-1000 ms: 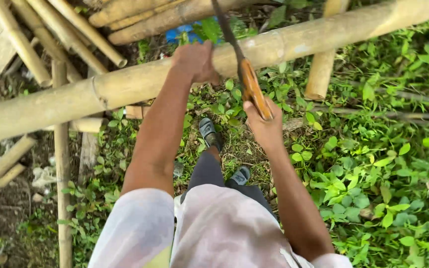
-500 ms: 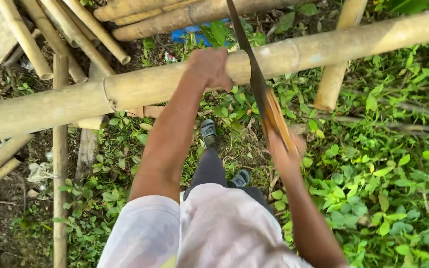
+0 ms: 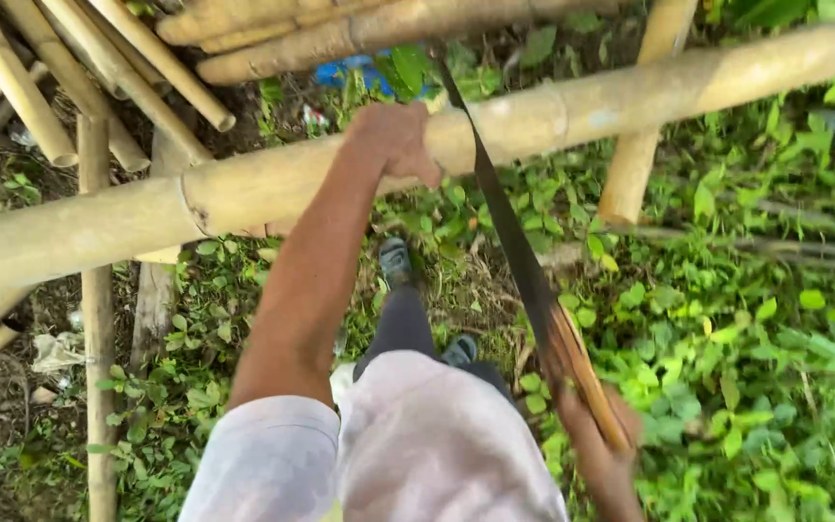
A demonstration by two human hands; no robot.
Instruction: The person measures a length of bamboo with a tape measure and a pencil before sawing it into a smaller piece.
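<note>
Left hand [image 3: 396,140] grips bamboo pole [image 3: 244,193]; right hand [image 3: 599,425] clasps saw [image 3: 514,251] handle, blade across pole. Stacked bamboo [image 3: 99,68] behind, weeds [image 3: 756,338] underfoot.

Single view only, head-mounted cam, so no second view overlaps with it. It looks steeply down the wearer's own front: pale shirt [image 3: 437,445] fills the bottom centre, legs and shoes [image 3: 396,259] sit directly below, leafy ground [image 3: 775,387] behind them. Close range: left hand [image 3: 400,140] on the long bamboo pole [image 3: 244,193] is at arm's reach in the upper centre, right hand [image 3: 603,435] with the saw [image 3: 524,271] is low right, partly cut by the frame edge and blurred. The pole runs diagonally across the frame, lower left to upper right. More bamboo [image 3: 99,68] fills the top left corner.
</note>
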